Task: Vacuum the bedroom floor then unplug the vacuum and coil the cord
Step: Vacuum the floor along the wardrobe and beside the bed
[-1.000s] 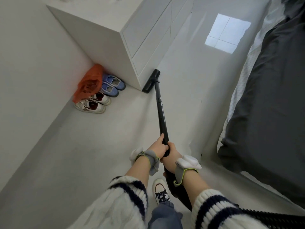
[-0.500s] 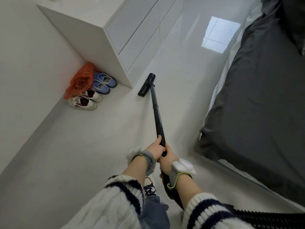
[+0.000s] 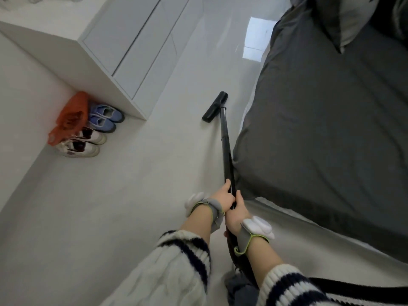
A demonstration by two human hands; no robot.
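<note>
While we stand on the pale floor [image 3: 110, 217], our left hand [image 3: 224, 198] and right hand [image 3: 236, 214] are both closed around the black vacuum wand [image 3: 225, 146], left just ahead of right, almost touching. That wand runs forward from our grip to the floor head [image 3: 214, 107], which rests flat on the floor between the white dresser [image 3: 92, 54] and the bed [image 3: 331, 129], nearer the bed's grey cover. Behind our right wrist, the ribbed black hose [image 3: 353, 286] trails off to the right. Blue shoes [image 3: 106, 117], white shoes [image 3: 84, 143] and an orange bag [image 3: 69, 117] sit against the wall beside the dresser.
</note>
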